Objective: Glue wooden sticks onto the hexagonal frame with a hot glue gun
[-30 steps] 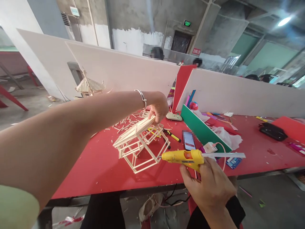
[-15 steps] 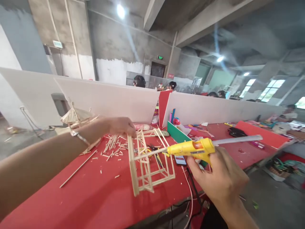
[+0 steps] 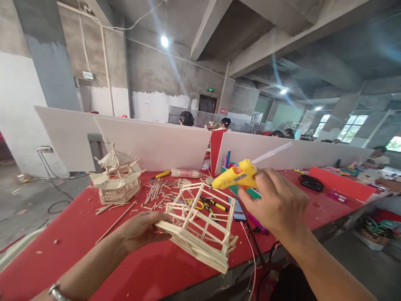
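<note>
My left hand (image 3: pixel 140 230) grips a pale stick frame model (image 3: pixel 200 225) by its flat slatted side and holds it tilted, just above the red table (image 3: pixel 78 246). My right hand (image 3: pixel 275 200) is closed round a yellow glue gun (image 3: pixel 236 175), raised above the frame with its nozzle pointing left and down. A clear glue stick (image 3: pixel 271 152) juts from the gun's back. The gun's white cord (image 3: pixel 250 251) trails down over the table's front edge.
A finished stick pavilion (image 3: pixel 117 177) stands at the back left. Loose sticks (image 3: pixel 156 192), yellow-handled tools (image 3: pixel 209 203) and a phone (image 3: pixel 239 209) lie behind the frame. White divider boards (image 3: pixel 156 144) line the table's far side. Other people sit beyond them.
My left hand has drawn the frame nearer and turned it so its slatted side faces down and forward. The glue gun has lifted away from the frame and tilted up.
</note>
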A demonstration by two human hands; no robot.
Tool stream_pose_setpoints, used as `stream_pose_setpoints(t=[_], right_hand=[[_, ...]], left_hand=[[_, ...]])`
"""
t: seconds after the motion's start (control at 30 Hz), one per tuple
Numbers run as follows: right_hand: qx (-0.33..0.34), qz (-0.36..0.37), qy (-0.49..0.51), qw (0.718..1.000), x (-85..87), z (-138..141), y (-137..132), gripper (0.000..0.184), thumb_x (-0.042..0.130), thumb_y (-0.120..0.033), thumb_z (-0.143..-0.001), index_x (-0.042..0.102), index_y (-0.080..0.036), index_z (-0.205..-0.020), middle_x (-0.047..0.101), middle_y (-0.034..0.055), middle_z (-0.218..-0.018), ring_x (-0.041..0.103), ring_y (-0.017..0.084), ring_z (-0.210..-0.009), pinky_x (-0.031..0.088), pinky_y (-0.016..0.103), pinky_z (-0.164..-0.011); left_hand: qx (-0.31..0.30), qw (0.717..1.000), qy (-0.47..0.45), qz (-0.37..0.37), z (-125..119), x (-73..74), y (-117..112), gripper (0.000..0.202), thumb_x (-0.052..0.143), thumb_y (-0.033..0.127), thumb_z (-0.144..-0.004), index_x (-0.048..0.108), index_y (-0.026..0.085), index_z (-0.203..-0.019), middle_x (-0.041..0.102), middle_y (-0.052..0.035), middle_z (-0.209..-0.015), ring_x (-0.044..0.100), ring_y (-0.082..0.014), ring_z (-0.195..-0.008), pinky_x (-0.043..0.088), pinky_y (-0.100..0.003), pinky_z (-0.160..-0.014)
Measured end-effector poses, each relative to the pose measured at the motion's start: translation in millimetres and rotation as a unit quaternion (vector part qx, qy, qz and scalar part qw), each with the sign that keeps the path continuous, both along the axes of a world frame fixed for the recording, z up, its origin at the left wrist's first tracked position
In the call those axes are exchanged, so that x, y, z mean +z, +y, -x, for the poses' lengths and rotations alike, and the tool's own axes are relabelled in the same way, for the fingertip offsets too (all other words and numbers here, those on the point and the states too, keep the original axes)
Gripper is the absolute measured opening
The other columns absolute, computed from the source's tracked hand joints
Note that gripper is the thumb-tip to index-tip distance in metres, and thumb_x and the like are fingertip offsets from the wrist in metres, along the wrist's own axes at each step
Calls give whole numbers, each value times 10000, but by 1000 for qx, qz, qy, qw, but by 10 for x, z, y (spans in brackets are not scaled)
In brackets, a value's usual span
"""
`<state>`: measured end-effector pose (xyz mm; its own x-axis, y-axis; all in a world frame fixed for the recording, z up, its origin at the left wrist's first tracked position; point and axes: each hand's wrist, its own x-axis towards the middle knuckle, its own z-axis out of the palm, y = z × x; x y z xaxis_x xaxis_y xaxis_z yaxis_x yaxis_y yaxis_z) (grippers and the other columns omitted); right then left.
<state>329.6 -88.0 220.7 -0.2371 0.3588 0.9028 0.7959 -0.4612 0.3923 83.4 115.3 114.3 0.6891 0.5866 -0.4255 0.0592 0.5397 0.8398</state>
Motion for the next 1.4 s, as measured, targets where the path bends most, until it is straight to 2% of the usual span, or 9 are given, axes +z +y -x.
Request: stream_pose_setpoints(t=[0.13, 0.37, 0.57, 0.73, 0.9, 1.4], right_hand=[[18, 38, -8, 999, 53, 105, 143, 160, 619, -298, -801, 611, -173, -900, 599, -1, -754, 487, 123, -638, 295, 294, -547], [53, 112, -12, 992, 112, 285, 477, 163, 612, -299, -788, 625, -180, -898, 591, -10, -751, 502, 128, -642, 273, 297, -551], [75, 149, -12, 986, 66, 351, 689, 230, 621, -298, -777, 633, -173, -970, 653, 19, -876, 549, 143, -705, 306, 294, -578], [72, 161, -7, 984, 23, 351, 822, 233, 608, -267, -778, 637, -185, -994, 667, 16, -907, 554, 145, -713, 311, 298, -583], [72, 173, -11, 982, 19, 363, 892, 202, 578, -212, -767, 633, -191, -960, 649, 2, -841, 539, 141, -690, 296, 298, -577], [92, 168, -28, 981, -16, 379, 968, 197, 536, -161, -778, 640, -173, -945, 639, -2, -806, 507, 127, -654, 275, 295, -559]], left_hand=[[29, 998, -29, 53, 134, -229, -136, 99, 798, 171, -662, 717, 116, -674, 726, -88, -736, 703, -225, -757, 610, -400, -834], [64, 991, -73, 95, 195, -489, -191, 62, 724, 106, -735, 708, 96, -676, 715, -99, -736, 689, -213, -742, 596, -450, -868], [89, 987, -71, 117, 185, -609, -131, 81, 686, 85, -771, 712, 95, -695, 716, -107, -743, 690, -215, -752, 593, -438, -875], [77, 985, -96, 120, 174, -691, -64, 77, 690, 96, -769, 701, 103, -693, 710, -102, -735, 692, -220, -765, 580, -436, -898], [74, 985, -96, 121, 174, -726, -27, 64, 698, 99, -754, 691, 105, -691, 712, -102, -749, 695, -221, -773, 579, -422, -898], [95, 984, -84, 127, 238, -657, -15, 87, 688, 88, -775, 688, 100, -688, 718, -106, -746, 706, -227, -775, 582, -437, -900]])
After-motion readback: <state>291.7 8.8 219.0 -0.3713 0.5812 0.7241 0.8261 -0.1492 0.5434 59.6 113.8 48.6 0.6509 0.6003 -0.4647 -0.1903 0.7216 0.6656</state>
